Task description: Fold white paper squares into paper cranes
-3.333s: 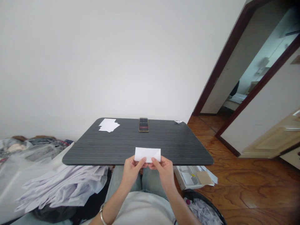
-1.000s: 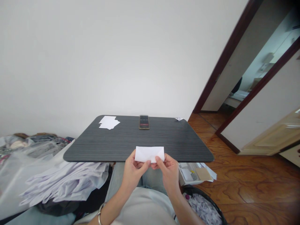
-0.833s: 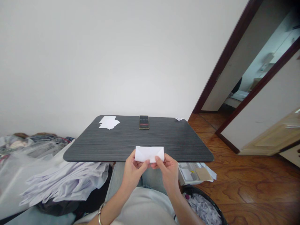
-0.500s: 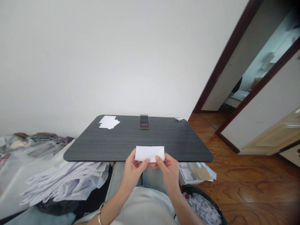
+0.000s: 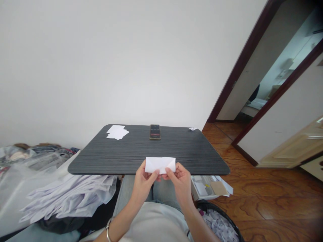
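So my left hand (image 5: 142, 181) and right hand (image 5: 182, 183) are both pinching the folded white paper (image 5: 160, 163) by its near edge, up at the table's (image 5: 101, 161) 6 o'clock side. The phone (image 5: 154, 132) sits at 12, screen text too tiny to read. Loose white sheets (image 5: 116, 132) at 10, small folded paper bit (image 5: 192, 129) at 2.

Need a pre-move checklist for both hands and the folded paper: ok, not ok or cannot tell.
1. Left hand gripping the folded white rectangular paper: ok, thumb over its near edge.
2. Right hand gripping it too: ok.
3. Creases pressed sharp: cannot tell, too faint.
4. Loose white paper sheets squared up: not ok, edges uneven.
5. Dark-screened rectangular phone apart from both hands: ok, near the far edge of the black wood-grain table.
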A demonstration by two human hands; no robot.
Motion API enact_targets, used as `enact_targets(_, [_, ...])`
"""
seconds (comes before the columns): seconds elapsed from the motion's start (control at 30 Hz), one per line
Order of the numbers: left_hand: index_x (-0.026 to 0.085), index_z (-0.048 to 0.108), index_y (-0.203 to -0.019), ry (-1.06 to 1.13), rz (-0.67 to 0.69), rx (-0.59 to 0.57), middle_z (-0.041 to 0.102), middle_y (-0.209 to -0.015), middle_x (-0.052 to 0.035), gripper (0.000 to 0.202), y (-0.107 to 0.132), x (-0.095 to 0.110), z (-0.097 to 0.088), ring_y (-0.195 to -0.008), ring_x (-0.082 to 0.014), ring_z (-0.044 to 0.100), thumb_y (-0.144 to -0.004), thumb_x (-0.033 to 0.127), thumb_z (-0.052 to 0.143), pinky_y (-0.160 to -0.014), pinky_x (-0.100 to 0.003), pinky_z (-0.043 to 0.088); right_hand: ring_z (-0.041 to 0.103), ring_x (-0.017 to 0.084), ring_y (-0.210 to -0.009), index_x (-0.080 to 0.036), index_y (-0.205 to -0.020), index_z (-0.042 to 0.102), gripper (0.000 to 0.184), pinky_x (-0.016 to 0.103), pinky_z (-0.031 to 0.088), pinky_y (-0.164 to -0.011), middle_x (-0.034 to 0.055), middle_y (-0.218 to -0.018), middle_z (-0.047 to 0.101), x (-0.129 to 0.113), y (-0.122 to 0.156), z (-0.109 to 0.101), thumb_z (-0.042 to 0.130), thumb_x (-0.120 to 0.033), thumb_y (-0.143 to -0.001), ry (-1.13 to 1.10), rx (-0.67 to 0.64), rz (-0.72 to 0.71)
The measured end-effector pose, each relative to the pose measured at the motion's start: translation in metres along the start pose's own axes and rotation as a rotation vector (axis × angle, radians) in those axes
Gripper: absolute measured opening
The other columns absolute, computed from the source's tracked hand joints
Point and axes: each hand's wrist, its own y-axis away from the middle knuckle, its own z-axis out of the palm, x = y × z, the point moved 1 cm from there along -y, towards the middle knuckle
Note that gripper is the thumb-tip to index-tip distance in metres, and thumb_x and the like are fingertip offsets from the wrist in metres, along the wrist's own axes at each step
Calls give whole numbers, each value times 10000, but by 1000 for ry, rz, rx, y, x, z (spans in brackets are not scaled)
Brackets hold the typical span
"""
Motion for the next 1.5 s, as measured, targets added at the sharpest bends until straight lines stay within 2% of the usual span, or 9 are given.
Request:
enact_targets(0.1, [109, 578, -832, -5, -31, 3, 624, -595, 1, 270, -1, 1, -2, -528, -116, 575, -667, 305, 663, -502, -222, 511, 604, 111, -471, -157, -618, 535, 213, 203, 510, -483, -29, -517, 621, 1, -1, -1, 690, -292, -677, 16, -2, -10])
enact_targets(0.3, [106, 587, -722, -23, -79, 20, 631, -548, 11, 244, -2, 0, -3, -462, -94, 563, -606, 279, 714, -494, -199, 498, 599, 111, -470, -161, -604, 529, 219, 204, 504, -482, -35, -516, 610, 2, 0, -1, 688, -293, -675, 23, 3, -6])
enact_targets(0.57, [108, 585, -758, -31, -46, 32, 630, -577, 18, 246, -3, -2, -2, -469, -91, 559, -611, 263, 707, -494, -196, 490, 616, 137, -490, -165, -605, 520, 238, 228, 507, -493, -19, -533, 617, 2, 1, -2, 683, -323, -675, 60, 6, 9])
enact_targets(0.87, [111, 568, -826, -69, -21, 14, 651, -682, -21, 299, -3, -8, -2, -548, -127, 590, -602, 243, 715, -537, -231, 502, 617, 143, -502, -174, -587, 510, 246, 237, 509, -501, -20, -525, 615, 4, -1, -2, 676, -329, -683, 87, 0, -4])
enact_targets(0.97, [139, 549, -900, -78, 55, 44, 644, -785, -17, 335, -3, -8, -4, -642, -131, 605, -616, 221, 706, -585, -219, 500, 614, 134, -522, -176, -631, 518, 219, 240, 515, -530, -14, -568, 637, 4, -1, -2, 661, -327, -702, 41, -2, -19])
enact_targets(1.03, [176, 508, -1037, -69, 110, 58, 629, -868, -11, 456, -2, -7, -4, -722, -131, 608, -624, 199, 701, -631, -208, 496, 621, 132, -546, -186, -737, 509, 197, 245, 518, -547, -6, -645, 673, 3, -2, -2, 656, -314, -711, -12, 1, -18])
enact_targets(1.13, [236, 298, -1285, -38, 131, 58, 633, -866, -2, 755, -3, -3, -5, -737, -132, 616, -643, 187, 691, -678, -224, 497, 633, 138, -568, -202, -878, 456, 281, 257, 523, -561, 9, -719, 699, 1, -2, -1, 664, -288, -710, -42, 2, -15])
enact_targets(1.23, [241, 135, -1359, 8, 145, 60, 649, -798, 7, 900, -5, 1, -5, -714, -130, 621, -653, 182, 689, -716, -244, 494, 642, 143, -587, -204, -911, 431, 322, 258, 530, -574, 2, -702, 697, 1, -2, -1, 668, -282, -707, -29, -1, -24])
enact_targets(1.5, [194, 250, -1328, -2, 138, 59, 670, -804, -15, 792, -6, 4, -7, -734, -148, 632, -665, 201, 683, -734, -257, 488, 644, 158, -567, -187, -965, 455, 369, 282, 545, -568, 6, -673, 690, 3, -3, -3, 676, -300, -693, 7, 12, -20])
